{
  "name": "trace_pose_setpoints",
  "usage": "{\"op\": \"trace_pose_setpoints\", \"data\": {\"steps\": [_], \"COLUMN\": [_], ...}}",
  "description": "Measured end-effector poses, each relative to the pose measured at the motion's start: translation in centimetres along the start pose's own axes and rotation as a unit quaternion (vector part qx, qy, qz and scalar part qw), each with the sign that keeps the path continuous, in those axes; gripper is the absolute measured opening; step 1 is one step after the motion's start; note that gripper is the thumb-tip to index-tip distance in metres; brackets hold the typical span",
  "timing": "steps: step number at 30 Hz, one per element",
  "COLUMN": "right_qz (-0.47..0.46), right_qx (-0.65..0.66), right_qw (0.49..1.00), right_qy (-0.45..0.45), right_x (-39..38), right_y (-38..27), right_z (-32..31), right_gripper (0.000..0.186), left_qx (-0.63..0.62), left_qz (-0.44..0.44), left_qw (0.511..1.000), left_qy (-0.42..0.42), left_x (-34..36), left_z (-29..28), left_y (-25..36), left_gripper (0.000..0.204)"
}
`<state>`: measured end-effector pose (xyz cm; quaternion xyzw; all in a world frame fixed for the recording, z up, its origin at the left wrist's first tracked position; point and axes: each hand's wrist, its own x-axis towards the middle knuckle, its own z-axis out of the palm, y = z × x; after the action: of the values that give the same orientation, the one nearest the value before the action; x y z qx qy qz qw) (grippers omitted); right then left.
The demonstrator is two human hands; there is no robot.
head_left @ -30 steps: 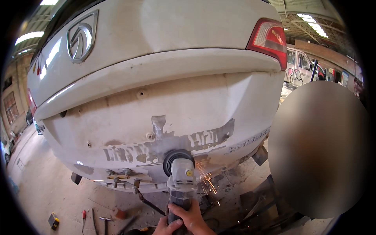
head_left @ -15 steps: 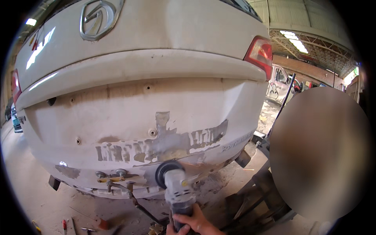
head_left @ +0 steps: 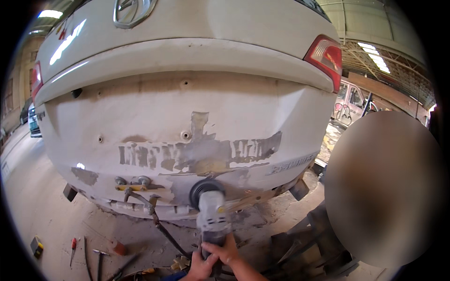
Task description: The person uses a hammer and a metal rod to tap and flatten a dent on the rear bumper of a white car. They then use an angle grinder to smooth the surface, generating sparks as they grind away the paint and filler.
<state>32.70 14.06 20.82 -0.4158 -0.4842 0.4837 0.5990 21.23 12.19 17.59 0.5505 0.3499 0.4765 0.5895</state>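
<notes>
L hand [head_left: 201,268] and R hand [head_left: 228,253] both wrapped round grinder [head_left: 213,213], which runs fwd from grip. Metal rod [head_left: 172,238] just L of grip: disc [head_left: 199,186] could snag & kick back if grip drifts that way, IMO. Disc fwd of grip, at bumper [head_left: 276,179]; contact unclear. Stripped patch [head_left: 205,149] beyond: leaning too hard could gouge it, prob.

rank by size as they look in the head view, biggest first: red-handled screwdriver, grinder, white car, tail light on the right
1. white car
2. grinder
3. tail light on the right
4. red-handled screwdriver

This is apparent size only; the grinder is nearer the camera than the tail light.
</notes>
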Motion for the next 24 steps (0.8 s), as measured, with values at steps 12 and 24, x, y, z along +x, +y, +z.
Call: {"op": "trace_pose_setpoints", "data": {"steps": [12,24], "right_qz": [-0.023,0.0], "right_qx": [-0.023,-0.037], "right_qw": [0.999,0.998], "right_qy": [-0.012,-0.05], "right_x": [0.2,0.9], "right_y": [0.3,-0.1], "right_z": [-0.7,0.0], "right_gripper": [0.038,0.046], "left_qx": [0.009,0.064], "left_qz": [0.076,0.1], "left_qw": [0.997,0.99], "left_qy": [0.033,0.08], "left_x": [0.7,1.2], "left_z": [-0.1,-0.8], "left_y": [-3.3,-3.7], "left_gripper": [0.044,0.05]}}
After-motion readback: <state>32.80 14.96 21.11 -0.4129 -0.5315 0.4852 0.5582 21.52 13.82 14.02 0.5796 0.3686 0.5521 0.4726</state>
